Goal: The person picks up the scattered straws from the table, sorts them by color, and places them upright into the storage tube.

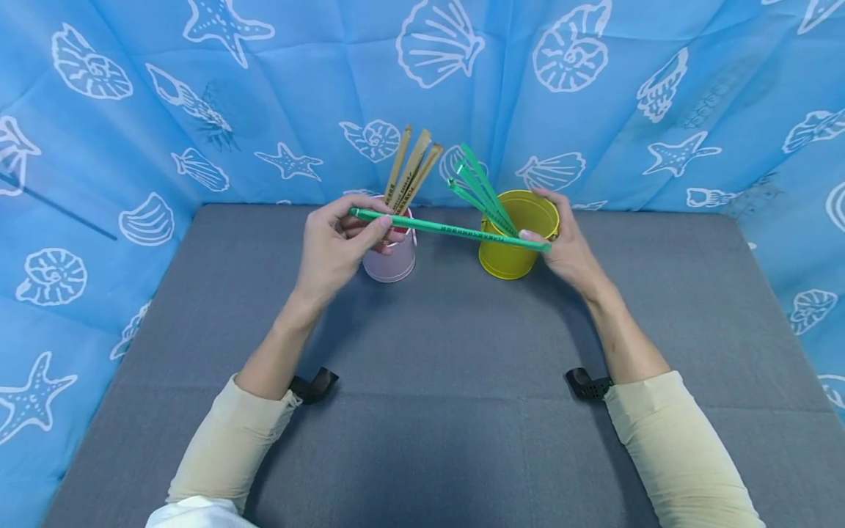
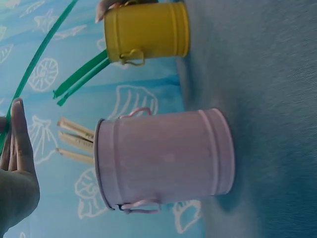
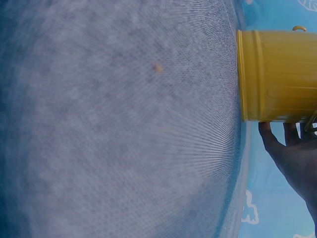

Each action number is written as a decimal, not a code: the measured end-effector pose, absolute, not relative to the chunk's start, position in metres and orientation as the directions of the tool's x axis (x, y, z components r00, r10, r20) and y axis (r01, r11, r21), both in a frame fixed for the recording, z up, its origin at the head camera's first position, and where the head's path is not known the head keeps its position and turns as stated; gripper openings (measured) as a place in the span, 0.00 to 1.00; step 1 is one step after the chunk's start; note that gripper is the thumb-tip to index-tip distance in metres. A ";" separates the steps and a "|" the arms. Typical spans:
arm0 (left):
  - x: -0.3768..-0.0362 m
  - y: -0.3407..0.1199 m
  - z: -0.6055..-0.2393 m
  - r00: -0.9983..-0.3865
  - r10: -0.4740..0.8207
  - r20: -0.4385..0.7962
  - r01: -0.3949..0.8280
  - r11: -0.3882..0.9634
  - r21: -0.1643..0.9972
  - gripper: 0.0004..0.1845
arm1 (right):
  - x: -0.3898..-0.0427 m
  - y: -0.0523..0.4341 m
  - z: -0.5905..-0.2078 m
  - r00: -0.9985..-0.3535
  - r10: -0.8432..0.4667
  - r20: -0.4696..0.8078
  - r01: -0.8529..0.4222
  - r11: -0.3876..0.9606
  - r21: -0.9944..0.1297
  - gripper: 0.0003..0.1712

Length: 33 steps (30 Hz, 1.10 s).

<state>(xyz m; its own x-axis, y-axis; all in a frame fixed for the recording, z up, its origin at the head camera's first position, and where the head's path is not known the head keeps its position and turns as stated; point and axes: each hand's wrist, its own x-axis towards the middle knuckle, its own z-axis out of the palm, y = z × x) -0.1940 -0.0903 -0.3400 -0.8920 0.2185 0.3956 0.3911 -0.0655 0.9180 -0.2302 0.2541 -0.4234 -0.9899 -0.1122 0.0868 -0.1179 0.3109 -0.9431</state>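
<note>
A long green wrapped straw (image 1: 455,230) with dark print is pinched near one end by my left hand (image 1: 338,248). It slants across the head view, its far end overlapping the front of a yellow bucket (image 1: 505,261). My right hand (image 1: 573,251) grips that bucket at its right side, thumb by the rim and fingers along the wall. Several green wrapped straws (image 1: 485,192) lean leftward out of the yellow bucket. Behind my left hand stands a light purple-pink bucket (image 2: 163,156), holding several tan wrapped straws (image 1: 411,170); part of its rim is hidden by the hand.
Both buckets stand near the back edge of a grey cloth-covered table (image 1: 436,337). A blue curtain (image 1: 317,88) with white shell prints hangs right behind and along the sides. Black wrist cameras (image 1: 317,386) sit at both cuffs.
</note>
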 end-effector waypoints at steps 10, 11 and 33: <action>-0.214 -0.082 -0.319 -0.893 0.212 0.397 0.400 -0.028 0.916 0.08 | -0.224 0.251 -0.413 -0.988 -0.136 0.072 -0.107 0.268 -0.957 0.41; -0.214 -0.081 -0.315 -0.897 0.206 0.391 0.396 -0.016 0.918 0.08 | -0.223 0.250 -0.410 -0.988 -0.138 0.069 -0.103 0.264 -0.959 0.41; -0.249 -0.051 -0.331 -0.912 0.317 0.260 0.361 0.322 0.875 0.06 | -0.216 0.244 -0.397 -0.986 -0.147 0.081 -0.118 0.262 -0.958 0.41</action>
